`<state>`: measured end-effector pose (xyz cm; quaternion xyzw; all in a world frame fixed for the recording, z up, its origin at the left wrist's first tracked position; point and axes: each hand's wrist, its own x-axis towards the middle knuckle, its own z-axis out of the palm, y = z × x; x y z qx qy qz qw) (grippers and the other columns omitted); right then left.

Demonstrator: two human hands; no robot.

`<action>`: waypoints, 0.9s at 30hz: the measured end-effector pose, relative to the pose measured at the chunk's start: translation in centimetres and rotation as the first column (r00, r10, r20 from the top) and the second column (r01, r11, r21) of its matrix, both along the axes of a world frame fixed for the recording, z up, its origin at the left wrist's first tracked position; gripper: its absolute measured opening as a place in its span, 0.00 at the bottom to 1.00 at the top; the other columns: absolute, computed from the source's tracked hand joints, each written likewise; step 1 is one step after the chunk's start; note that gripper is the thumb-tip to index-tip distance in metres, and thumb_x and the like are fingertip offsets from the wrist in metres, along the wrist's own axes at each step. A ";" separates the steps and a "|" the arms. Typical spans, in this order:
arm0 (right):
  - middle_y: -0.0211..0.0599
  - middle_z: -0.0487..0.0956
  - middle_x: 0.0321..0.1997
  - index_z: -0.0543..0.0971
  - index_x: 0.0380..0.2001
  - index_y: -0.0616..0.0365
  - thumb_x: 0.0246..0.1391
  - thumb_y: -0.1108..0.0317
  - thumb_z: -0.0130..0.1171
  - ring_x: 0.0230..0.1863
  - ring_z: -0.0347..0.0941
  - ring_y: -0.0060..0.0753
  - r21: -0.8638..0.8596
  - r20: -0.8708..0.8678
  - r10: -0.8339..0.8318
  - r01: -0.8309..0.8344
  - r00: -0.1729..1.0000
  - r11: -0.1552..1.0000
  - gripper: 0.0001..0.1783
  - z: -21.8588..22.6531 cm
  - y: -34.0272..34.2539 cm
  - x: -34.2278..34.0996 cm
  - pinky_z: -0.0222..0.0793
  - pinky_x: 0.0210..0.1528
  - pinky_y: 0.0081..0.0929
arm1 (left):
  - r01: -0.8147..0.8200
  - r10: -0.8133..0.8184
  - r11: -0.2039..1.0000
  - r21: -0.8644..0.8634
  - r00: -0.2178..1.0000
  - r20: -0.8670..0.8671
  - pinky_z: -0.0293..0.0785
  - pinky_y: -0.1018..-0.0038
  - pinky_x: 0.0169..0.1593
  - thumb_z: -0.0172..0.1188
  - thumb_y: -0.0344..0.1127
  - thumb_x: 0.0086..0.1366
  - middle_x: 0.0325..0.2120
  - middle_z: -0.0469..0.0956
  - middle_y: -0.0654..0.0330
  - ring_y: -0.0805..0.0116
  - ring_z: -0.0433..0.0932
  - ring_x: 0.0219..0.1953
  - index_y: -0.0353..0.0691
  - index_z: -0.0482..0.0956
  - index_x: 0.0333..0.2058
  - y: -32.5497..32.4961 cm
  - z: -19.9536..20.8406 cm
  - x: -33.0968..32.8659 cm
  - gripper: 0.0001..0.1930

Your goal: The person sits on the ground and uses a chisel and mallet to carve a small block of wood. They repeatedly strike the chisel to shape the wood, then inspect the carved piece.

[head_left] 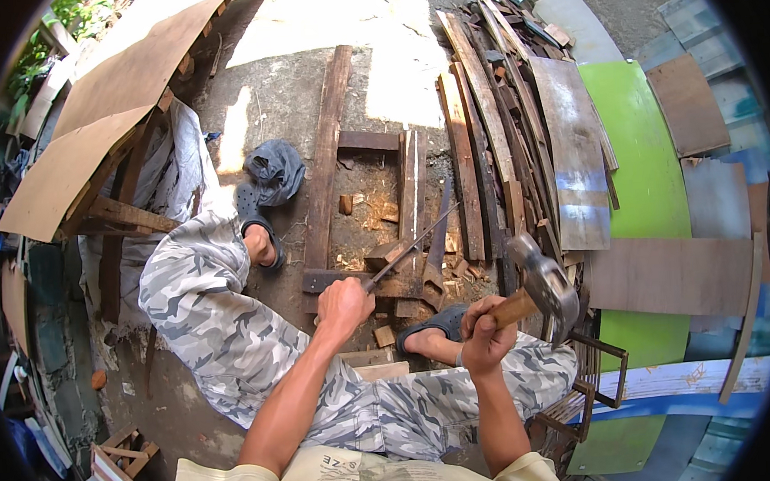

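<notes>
My left hand (347,305) is closed around a long thin metal rod (414,243), which points away to the upper right over a wooden frame. My right hand (486,335) grips a claw hammer (546,286) by its wooden handle, the head raised above my right knee. Below the rod lies the wooden frame (327,169), made of dark beams joined by crosspieces, with its near corner close to my left hand. Beside its right beam rests a handsaw (434,268), wooden handle toward me. A short wood block (384,255) sits inside the frame's near end.
Wood chips and offcuts (384,336) litter the concrete between my feet. Stacked planks (491,104) run along the right, next to a green panel (633,149). A plywood-topped bench (124,89) stands at left. A dark plastic bag (275,170) lies by my left foot.
</notes>
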<state>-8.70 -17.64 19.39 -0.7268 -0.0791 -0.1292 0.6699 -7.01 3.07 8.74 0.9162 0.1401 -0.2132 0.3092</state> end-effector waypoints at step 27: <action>0.35 0.73 0.18 0.72 0.35 0.61 0.68 0.52 0.53 0.17 0.70 0.33 -0.388 -0.036 -0.100 0.078 0.994 0.918 0.20 -7.5 -1.3 -1.7 0.64 0.20 0.29 | -0.013 0.013 1.000 -0.027 1.000 0.002 0.79 0.54 0.42 0.65 0.42 0.52 0.27 0.81 0.37 0.39 0.83 0.34 0.32 0.85 0.29 -0.6 -0.1 -0.1 0.16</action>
